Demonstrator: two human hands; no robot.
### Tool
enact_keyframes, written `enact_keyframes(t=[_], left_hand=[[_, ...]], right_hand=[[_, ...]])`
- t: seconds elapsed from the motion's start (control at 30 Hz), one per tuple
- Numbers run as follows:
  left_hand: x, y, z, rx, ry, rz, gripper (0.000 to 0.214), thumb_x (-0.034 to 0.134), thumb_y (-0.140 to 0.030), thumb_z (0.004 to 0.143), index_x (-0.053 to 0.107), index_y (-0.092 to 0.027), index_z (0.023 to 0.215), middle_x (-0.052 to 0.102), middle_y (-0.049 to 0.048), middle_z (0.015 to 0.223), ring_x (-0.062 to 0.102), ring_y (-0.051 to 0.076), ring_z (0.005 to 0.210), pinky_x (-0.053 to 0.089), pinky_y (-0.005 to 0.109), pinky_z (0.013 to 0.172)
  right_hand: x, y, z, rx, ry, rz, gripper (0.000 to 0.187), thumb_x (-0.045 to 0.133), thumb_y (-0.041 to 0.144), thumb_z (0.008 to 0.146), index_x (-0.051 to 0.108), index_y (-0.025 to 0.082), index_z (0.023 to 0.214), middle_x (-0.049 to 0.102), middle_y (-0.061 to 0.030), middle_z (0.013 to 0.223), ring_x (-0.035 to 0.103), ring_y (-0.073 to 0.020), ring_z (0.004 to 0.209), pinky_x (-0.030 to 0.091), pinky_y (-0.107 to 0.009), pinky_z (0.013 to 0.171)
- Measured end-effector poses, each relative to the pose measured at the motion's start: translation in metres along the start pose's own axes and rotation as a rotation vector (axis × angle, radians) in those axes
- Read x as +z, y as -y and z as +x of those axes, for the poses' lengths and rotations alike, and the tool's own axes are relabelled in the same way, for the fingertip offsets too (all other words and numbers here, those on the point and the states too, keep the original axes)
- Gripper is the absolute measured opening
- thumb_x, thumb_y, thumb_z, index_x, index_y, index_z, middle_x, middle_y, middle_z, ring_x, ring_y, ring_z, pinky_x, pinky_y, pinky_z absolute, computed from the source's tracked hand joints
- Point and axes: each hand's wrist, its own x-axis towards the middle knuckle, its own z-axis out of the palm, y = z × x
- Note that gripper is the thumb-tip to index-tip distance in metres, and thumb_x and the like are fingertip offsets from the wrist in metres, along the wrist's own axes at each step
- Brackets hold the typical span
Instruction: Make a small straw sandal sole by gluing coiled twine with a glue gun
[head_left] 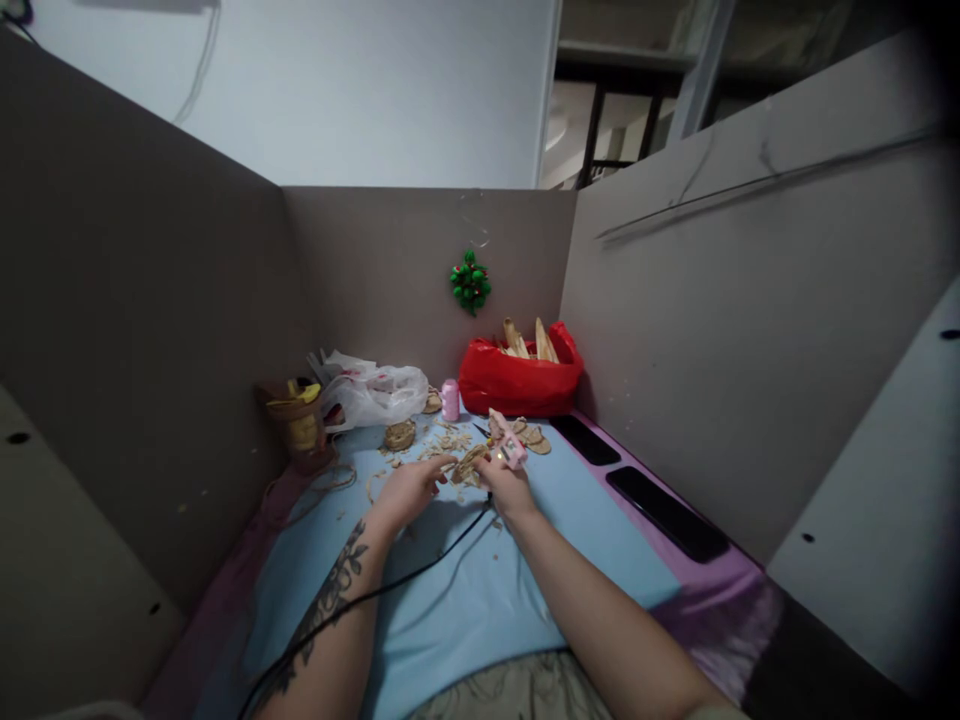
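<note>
Left fingers (439,466): stretched forward from the left hand (409,492), tips on the straw piece (469,465); pinching or only pressing, cannot tell.
Right fingers (501,468): wrapped round the grip of the pink glue gun (508,445), right hand (508,487) just beside the straw piece, nozzle tilted toward it.
Straw piece: flat on the blue surface (465,600), toward the far edge, between both hands.
Cord (420,575): trailing from the gun toward the near edge.
Around: loose scraps (442,440), woven coil (400,435), pink spool (450,399).
Far edge: red bag (520,380) of husks, white bag (375,392).
Right edge: two dark phones (666,512).
Progress: judged partway; one coil looks finished, husks unused.
</note>
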Motion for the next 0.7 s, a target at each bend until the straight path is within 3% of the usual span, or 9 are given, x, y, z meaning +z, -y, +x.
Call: enact_keyframes(t=[0.3, 0.7], left_hand=[[0.001, -0.0006, -0.0001, 0.0, 0.002, 0.044, 0.061, 0.041, 0.001, 0.072, 0.061, -0.024, 0.123, 0.073, 0.001, 0.095, 0.065, 0.011, 0.075, 0.045, 0.019, 0.068], [-0.0017, -0.0089, -0.001, 0.032, 0.044, 0.137, 0.058, 0.045, 0.0, 0.073, 0.061, -0.026, 0.122, 0.073, 0.0023, 0.098, 0.065, 0.014, 0.078, 0.046, 0.022, 0.073]], right_hand=[[0.0033, 0.0047, -0.0026, 0.048, -0.036, 0.086, 0.036, 0.078, 0.028, 0.055, 0.065, 0.023, 0.088, 0.071, -0.0029, 0.082, 0.067, -0.0224, 0.077, 0.053, -0.032, 0.067], [0.0043, 0.0016, -0.0022, 0.089, -0.067, 0.084, 0.03, 0.078, 0.029, 0.052, 0.064, 0.022, 0.078, 0.071, -0.0013, 0.077, 0.066, -0.0206, 0.073, 0.052, -0.031, 0.067]])
